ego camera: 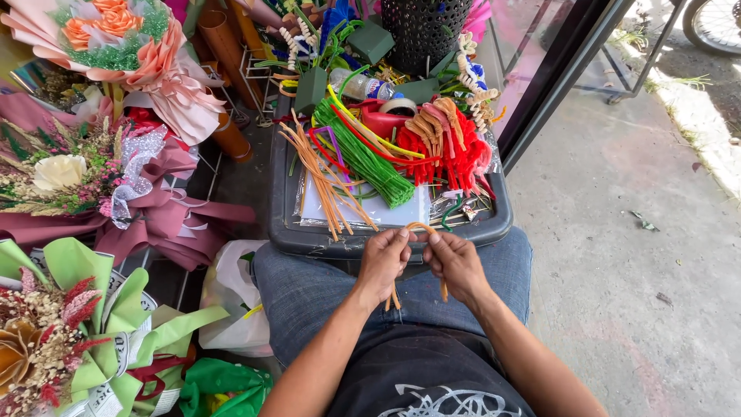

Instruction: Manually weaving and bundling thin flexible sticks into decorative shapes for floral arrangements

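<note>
Pipe cleaner [421, 226] partly behind fingers [401, 238]

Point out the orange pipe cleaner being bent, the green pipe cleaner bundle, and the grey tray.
orange pipe cleaner [421, 225], head view, top of its arch between the hands.
green pipe cleaner bundle [367, 158], head view, middle of the bundle.
grey tray [309, 241], head view, front rim.

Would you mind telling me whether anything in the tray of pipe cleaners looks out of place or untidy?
Mostly loose heaps. The orange pipe cleaners fan out unbundled, some ends poking past the grey tray's front rim. Nothing looks spilled or broken. Both hands bend one orange piece.
</note>
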